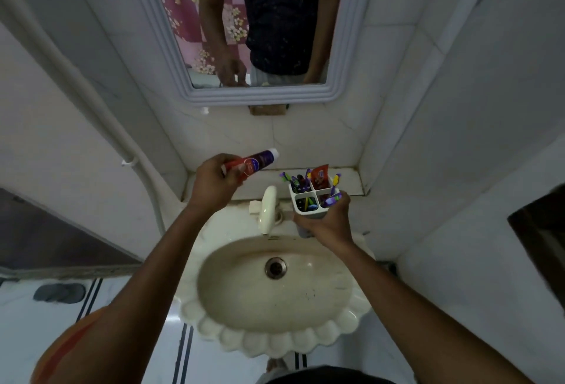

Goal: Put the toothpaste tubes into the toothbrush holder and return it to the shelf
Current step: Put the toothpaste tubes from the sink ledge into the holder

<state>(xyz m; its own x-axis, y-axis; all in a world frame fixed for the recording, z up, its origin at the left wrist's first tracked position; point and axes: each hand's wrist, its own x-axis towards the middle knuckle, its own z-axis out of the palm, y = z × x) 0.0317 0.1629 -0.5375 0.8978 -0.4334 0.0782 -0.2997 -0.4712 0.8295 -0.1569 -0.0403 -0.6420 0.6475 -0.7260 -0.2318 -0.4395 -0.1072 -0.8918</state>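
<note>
My left hand grips a red and purple toothpaste tube by its tail, the white cap pointing up and right, left of the holder. My right hand holds the white four-compartment toothbrush holder from below, above the basin's back rim. Several coloured toothbrushes stand in the holder, and a red toothpaste tube sticks up from its far right compartment. The stone shelf runs along the wall just behind the holder.
A cream tap stands between my hands on the scalloped basin. A framed mirror hangs above the shelf. White tiled walls close in on both sides. A pipe runs down the left wall.
</note>
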